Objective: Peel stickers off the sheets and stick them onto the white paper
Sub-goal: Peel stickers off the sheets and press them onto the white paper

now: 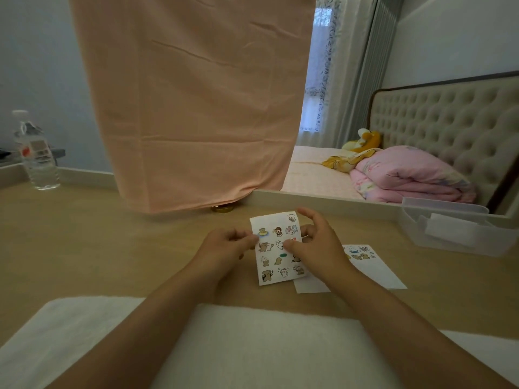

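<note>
At table (84,248) centre, the left hand (224,248) pinches the sticker sheet (276,248) by its nine o'clock edge. The right hand (317,245) pinches its three o'clock side, thumb on a sticker. Toward four o'clock lies the white paper (376,270), bearing several stickers.

View: one camera on the person's head.
Facing: forward and down at the desk (84,248).
Nearness: close; both arms reach out from the bottom edge.
Past the desk: a bed (323,175), far off.
Shared part: none, only one view.
</note>
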A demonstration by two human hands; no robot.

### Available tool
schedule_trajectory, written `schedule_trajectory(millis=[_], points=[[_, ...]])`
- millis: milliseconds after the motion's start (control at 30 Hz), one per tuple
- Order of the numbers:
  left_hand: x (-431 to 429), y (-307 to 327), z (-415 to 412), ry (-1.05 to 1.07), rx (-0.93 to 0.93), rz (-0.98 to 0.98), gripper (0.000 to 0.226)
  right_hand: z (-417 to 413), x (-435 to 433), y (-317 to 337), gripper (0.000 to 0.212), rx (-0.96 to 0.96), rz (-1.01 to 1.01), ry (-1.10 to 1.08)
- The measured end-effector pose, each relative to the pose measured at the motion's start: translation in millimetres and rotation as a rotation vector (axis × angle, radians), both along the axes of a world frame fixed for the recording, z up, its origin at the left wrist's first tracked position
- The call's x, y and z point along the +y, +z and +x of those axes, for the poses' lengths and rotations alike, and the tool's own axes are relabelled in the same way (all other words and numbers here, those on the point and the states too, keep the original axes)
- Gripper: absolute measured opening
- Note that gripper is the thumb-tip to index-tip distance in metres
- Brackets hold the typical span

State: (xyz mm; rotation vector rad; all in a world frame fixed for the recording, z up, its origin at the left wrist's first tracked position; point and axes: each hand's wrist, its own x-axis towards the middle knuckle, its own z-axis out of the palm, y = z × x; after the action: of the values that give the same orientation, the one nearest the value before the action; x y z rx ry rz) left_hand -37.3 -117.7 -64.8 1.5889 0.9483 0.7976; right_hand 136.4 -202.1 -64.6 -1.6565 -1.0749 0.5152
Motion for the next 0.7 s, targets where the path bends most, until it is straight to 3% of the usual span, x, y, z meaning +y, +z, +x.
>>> schedule_trajectory(millis=[133,233,400,700], points=[[-3,-2,2,-0.01,0.034,0.052,0.017,-6,-1,-6,0.066,-0.614,0.041,-0.12],[-6,0,4,-0.012,0.026,0.074,0.019,-12,-1,-5,0.045,-0.829,0.17,-0.135],[-10,-2,6,-0.059,-0.058,0.047,0.022,-16,3,-8,0.022,-0.88,0.325,-0.066],[-14,-1,8,-0.132,-0.205,0.083,0.012,-10,5,-5,0.017,-0.628,0.366,0.002]])
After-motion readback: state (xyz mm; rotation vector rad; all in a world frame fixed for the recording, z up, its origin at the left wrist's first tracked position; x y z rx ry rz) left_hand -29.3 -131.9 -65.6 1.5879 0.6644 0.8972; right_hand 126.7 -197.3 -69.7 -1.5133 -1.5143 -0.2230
